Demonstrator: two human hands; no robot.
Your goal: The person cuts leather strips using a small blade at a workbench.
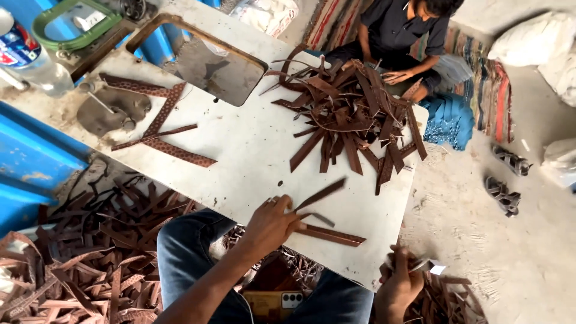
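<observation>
On the white desk [252, 150] near edge, the left hand [270, 225] pinches a brown leather strip [321, 194]; two more strips [333, 235] lie beside. The right hand [399, 282], below the edge, closes its grip on a small tool [420, 264]. Trimming seems in hand; next needs steady alignment.

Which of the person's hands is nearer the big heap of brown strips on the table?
Left. The left hand rests on the table just below the heap of brown strips; the right hand is lower, off the table's edge.

Plastic bottle [27, 54], sandals [507, 177] (floor, apart)
</observation>
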